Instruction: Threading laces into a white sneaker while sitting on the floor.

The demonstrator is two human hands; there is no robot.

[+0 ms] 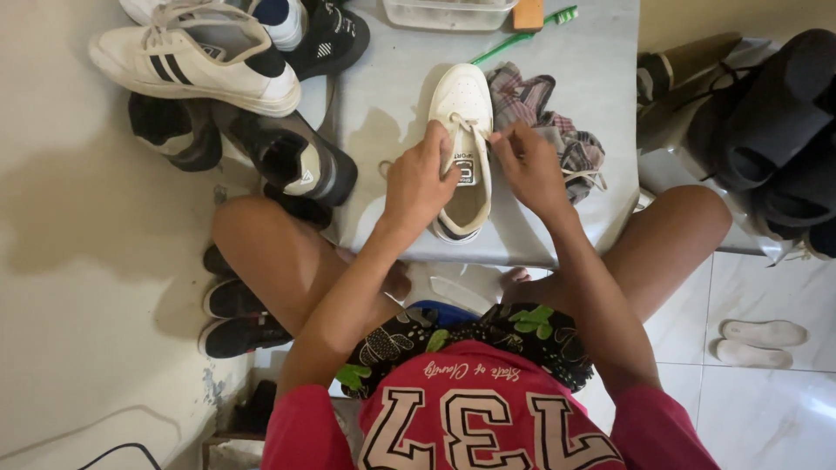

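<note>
While pinching laces point(475, 130), both grips point(422, 178) closed.

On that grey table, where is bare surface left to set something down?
Bare grey table lies left of the white shoe, and at the right edge beyond the plaid cloth. The far edge is crowded: clear container, green toothbrush.

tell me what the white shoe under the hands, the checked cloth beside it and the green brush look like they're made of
White shoe: probably smooth leather or synthetic leather, with a matte, even surface and woven laces. Checked cloth: woven fabric, soft and crumpled into folds. Green brush: likely hard plastic, given its bright uniform colour and thin, straight handle.
</note>
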